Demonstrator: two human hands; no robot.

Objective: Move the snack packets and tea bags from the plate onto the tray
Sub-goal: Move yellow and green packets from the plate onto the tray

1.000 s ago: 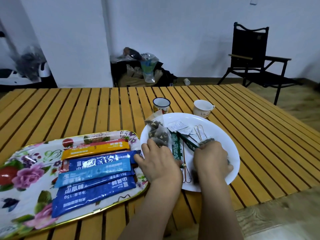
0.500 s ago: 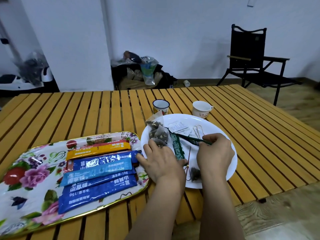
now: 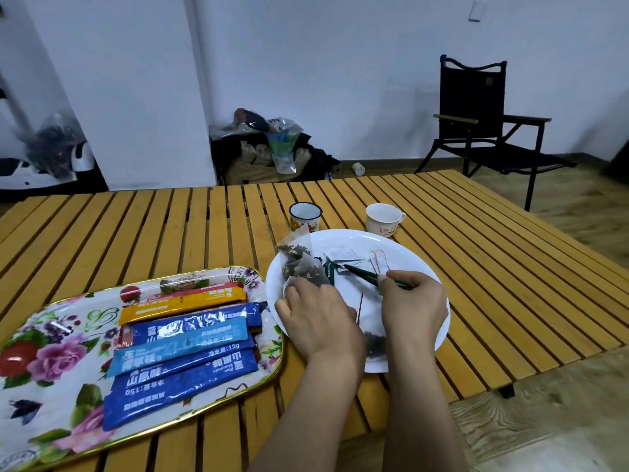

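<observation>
Reaching over the white plate (image 3: 422, 264), both of your hands are down among what is left on it. Your left hand (image 3: 318, 320) lies on the plate's left side with its fingertips on the pile of pyramid tea bags (image 3: 301, 265) at the plate's far-left rim; whether those fingers are pinching a bag or only resting on it cannot be told, since the back of the hand hides them. Your right hand (image 3: 413, 310) sits right of the plate's middle, thumb and forefinger pressed together on a thin dark green packet (image 3: 360, 273) that runs from your fingers toward the plate's middle. One more tea bag (image 3: 374, 342) lies at the plate's near edge, between your two wrists, with a red string running up from it. A few white paper tags (image 3: 343, 255) and some gold wire clips (image 3: 379, 264) rest toward the plate's far side.

On the floral tray (image 3: 44, 338), just left of the plate and touching or nearly touching its rim, the snack packets (image 3: 185, 342) are laid side by side toward the tray's right end: an orange one farthest from you, then several blue ones. Two small cups (image 3: 305, 216) stand on the slatted table (image 3: 136, 233) just beyond the plate's far edge.
</observation>
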